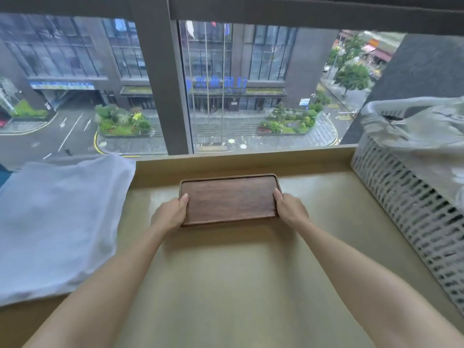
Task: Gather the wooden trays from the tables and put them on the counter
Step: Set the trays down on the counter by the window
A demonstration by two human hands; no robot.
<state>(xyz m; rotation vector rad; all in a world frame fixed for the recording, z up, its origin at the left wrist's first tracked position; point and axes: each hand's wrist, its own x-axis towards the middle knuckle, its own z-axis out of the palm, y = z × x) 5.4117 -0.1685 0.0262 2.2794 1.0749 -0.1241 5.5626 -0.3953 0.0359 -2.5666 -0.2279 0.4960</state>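
A dark brown wooden tray (229, 199), rectangular with a low raised rim, lies flat over the pale wooden counter (226, 285) by the window. My left hand (170, 213) grips its left short edge, thumb on top of the rim. My right hand (290, 208) grips the right short edge the same way. The tray holds nothing. I cannot tell whether it rests on the counter or hovers just above it.
A white pillow (57, 222) covers the counter's left side. A white slatted plastic basket (414, 212) with pale cloth (431, 136) stands along the right. A low wooden lip (241, 163) and the window glass bound the far edge.
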